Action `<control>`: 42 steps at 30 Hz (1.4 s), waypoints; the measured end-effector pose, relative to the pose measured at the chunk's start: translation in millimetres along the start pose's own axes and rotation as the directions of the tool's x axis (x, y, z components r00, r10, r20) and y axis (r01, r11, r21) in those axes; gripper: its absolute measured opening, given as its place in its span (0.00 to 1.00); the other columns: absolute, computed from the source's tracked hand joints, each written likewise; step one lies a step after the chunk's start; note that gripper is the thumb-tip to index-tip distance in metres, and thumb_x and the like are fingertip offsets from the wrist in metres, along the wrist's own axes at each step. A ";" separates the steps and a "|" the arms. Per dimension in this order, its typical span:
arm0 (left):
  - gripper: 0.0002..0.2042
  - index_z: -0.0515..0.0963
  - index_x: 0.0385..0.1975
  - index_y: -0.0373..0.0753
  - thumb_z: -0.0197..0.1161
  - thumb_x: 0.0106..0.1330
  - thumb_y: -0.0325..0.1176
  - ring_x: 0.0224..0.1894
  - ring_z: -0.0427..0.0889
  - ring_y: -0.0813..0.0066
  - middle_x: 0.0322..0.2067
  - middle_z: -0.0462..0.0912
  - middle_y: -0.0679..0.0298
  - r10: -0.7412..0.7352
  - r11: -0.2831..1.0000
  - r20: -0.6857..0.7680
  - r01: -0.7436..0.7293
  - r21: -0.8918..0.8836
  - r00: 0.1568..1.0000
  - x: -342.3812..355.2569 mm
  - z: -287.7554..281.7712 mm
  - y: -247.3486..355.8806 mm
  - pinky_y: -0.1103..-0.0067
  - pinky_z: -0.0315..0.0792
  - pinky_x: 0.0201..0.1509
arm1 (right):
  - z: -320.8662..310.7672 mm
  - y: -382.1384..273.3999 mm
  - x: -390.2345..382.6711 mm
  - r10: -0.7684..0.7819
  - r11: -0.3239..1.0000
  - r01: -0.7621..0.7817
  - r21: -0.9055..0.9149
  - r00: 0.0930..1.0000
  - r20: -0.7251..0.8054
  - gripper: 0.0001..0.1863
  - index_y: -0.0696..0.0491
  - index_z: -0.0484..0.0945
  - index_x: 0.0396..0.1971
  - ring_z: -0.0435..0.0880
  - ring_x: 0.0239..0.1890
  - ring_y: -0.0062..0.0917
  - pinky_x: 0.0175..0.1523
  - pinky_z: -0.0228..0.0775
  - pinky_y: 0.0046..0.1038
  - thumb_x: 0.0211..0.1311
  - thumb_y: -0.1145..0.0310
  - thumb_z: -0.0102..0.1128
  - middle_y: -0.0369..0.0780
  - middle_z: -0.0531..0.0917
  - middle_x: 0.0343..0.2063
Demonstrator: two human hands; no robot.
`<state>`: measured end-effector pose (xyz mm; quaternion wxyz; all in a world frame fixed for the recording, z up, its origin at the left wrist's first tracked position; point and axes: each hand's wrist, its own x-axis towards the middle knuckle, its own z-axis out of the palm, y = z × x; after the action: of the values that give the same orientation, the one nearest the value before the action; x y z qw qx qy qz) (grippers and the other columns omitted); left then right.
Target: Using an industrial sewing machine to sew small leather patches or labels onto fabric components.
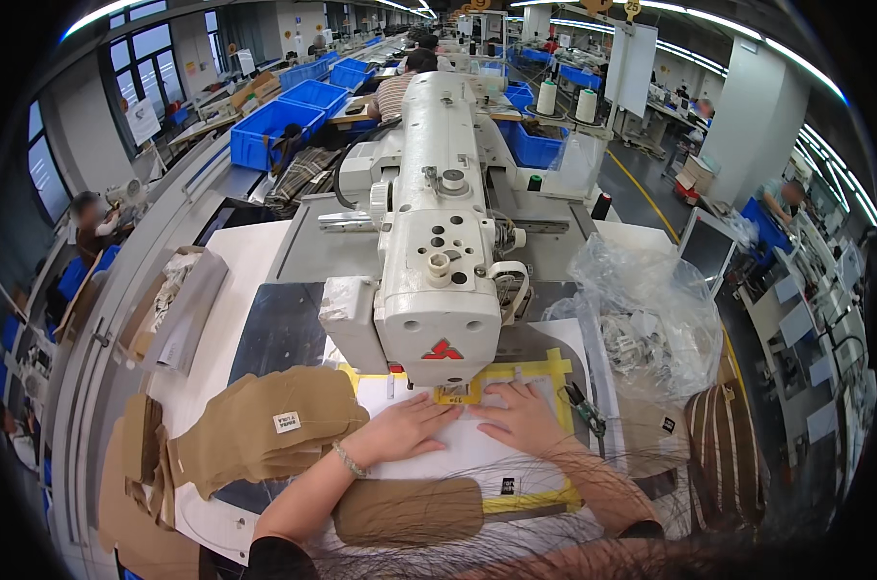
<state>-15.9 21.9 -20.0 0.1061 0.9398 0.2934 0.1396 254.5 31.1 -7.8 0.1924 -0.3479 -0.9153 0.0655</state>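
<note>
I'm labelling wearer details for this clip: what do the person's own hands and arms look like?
Both the left hand and the right hand are ungloved. A thin, pale bracelet, seemingly beaded, circles the left wrist; the right wrist shows none. Dark sleeves show at the lower edge, leaving the forearms bare.

got white sheet [463, 456], yellow-taped edges — lies flat, partly under machine head [438, 327]; got small yellow-framed piece [457, 394] too — flat near far edge.
</note>
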 end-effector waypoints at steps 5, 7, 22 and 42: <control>0.32 0.61 0.66 0.39 0.48 0.69 0.55 0.59 0.73 0.57 0.57 0.73 0.52 0.008 1.000 0.017 -0.008 0.001 1.000 2.3 4.2 -6.4 0.62 0.55 0.72 | 6.0 2.2 -1.0 0.004 1.000 -0.004 0.014 1.000 -0.012 0.18 0.37 0.81 0.49 0.71 0.54 0.32 0.57 0.60 0.43 0.58 0.55 0.62 0.37 0.74 0.48; 0.32 0.61 0.66 0.39 0.48 0.69 0.55 0.59 0.72 0.56 0.57 0.73 0.52 0.013 1.000 0.021 -0.013 0.016 1.000 3.1 4.3 -7.3 0.62 0.55 0.72 | 6.9 2.3 -0.9 -0.001 1.000 0.001 0.000 1.000 -0.015 0.18 0.37 0.80 0.49 0.71 0.55 0.33 0.58 0.59 0.44 0.58 0.54 0.61 0.37 0.74 0.49; 0.34 0.63 0.64 0.35 0.53 0.66 0.55 0.61 0.68 0.50 0.55 0.73 0.48 0.030 0.999 -0.054 -0.028 0.029 0.998 1.0 4.3 -9.9 0.59 0.56 0.70 | 9.7 -0.8 -4.4 0.009 0.995 -0.012 -0.096 0.999 -0.031 0.19 0.39 0.81 0.49 0.69 0.54 0.31 0.51 0.60 0.39 0.57 0.53 0.62 0.36 0.72 0.53; 0.32 0.63 0.65 0.42 0.55 0.65 0.55 0.63 0.67 0.50 0.63 0.67 0.51 -0.030 0.999 0.033 0.031 -0.028 0.999 1.6 -0.2 -8.4 0.58 0.54 0.72 | 10.7 3.2 -5.0 0.009 0.996 -0.012 -0.094 0.999 -0.039 0.19 0.39 0.81 0.48 0.70 0.53 0.32 0.51 0.58 0.38 0.57 0.52 0.61 0.36 0.72 0.53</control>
<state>-19.1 29.6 -21.9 0.1264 0.9358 0.3037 0.1269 255.6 30.4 -20.0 0.1931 -0.3625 -0.9116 0.0167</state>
